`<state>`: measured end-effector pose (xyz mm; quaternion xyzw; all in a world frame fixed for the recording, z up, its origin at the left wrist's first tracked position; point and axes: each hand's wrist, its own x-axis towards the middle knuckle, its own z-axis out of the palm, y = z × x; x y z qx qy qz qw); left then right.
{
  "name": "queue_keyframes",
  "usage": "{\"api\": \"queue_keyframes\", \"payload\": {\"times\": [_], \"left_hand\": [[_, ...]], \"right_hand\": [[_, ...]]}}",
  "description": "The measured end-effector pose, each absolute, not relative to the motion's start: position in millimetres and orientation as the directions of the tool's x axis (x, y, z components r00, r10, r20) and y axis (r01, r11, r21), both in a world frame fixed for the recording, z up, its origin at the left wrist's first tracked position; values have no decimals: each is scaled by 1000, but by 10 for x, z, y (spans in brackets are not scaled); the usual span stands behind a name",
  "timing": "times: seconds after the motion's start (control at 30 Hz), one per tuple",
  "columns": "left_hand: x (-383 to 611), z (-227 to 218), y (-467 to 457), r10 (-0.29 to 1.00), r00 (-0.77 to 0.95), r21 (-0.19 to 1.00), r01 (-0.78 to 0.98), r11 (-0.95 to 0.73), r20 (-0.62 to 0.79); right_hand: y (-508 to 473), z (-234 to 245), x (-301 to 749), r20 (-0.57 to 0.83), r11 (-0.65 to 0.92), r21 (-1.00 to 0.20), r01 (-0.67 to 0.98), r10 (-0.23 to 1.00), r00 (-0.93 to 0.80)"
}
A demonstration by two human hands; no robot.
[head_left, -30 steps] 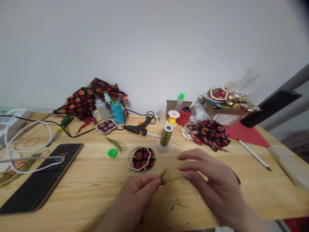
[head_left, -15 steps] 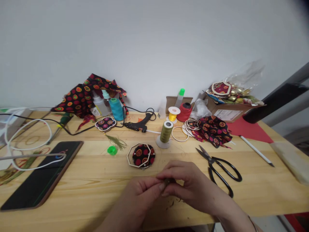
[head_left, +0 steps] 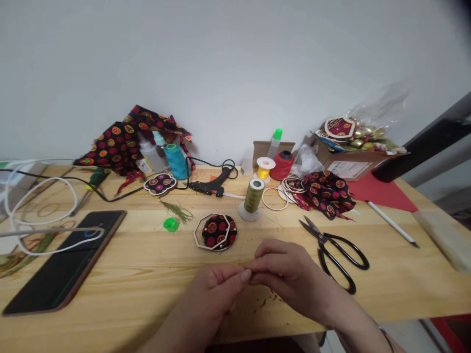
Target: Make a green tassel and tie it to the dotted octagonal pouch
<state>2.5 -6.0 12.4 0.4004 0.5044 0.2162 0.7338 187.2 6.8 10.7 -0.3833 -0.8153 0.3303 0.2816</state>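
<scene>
Works at a pale wooden table (head_left: 140, 282), read here as a dial with the meeting fingertips at its centre. Has dark patterned cloth (head_left: 130, 142) heaped against the wall (head_left: 221, 59) between ten and eleven o'clock, and a cardboard box (head_left: 349, 169) heaped with ornaments and clear plastic between one and two. Has a dark-screened phone (head_left: 64, 267) lying flat at nine o'clock, well apart from the fingers. Holds the left hand (head_left: 221, 289) and the right hand (head_left: 290, 274) together at the centre, thumb and fingers of each drawn close, tips touching. Cannot tell from this view whether gripping something or nothing, with the gap between the fingertips hidden. Has scissors (head_left: 323, 239) flat, blades parted, just before three o'clock, beside the right hand. Has a black glue gun (head_left: 210, 188) at eleven, and, nearer in, between ten and eleven, a round patterned piece (head_left: 213, 231) partly under a pale octagonal frame (head_left: 196, 239). Has a teal cone of thread (head_left: 178, 162) at eleven, a red cone of thread (head_left: 282, 166) between twelve and one, and an olive spool (head_left: 253, 197) upright at twelve. Has a green cap (head_left: 170, 224) at ten, and dark scraps (head_left: 261, 305) scattered at five, near the right hand
</scene>
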Motion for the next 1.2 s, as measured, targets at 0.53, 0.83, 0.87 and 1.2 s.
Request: {"api": "queue_keyframes", "payload": {"times": [0.53,0.83,0.87,1.2], "left_hand": [[16,96,-55,737,313,758,-78,648,-598],[-5,48,-25,792,144,763,-215,610,-593],[4,73,-25,797,133,765,-224,604,-590],[76,141,-52,820,233,784,-248,569,-522]], "right_hand": [[167,112,1975,305,466,-738,489,876,-374],[-190,56,1743,-34,-19,-952,306,998,-44],[-210,13,1677,-122,-108,-968,228,992,-46],[-113,-136,1457,-260,-265,-938,-222,964,-50]]}}
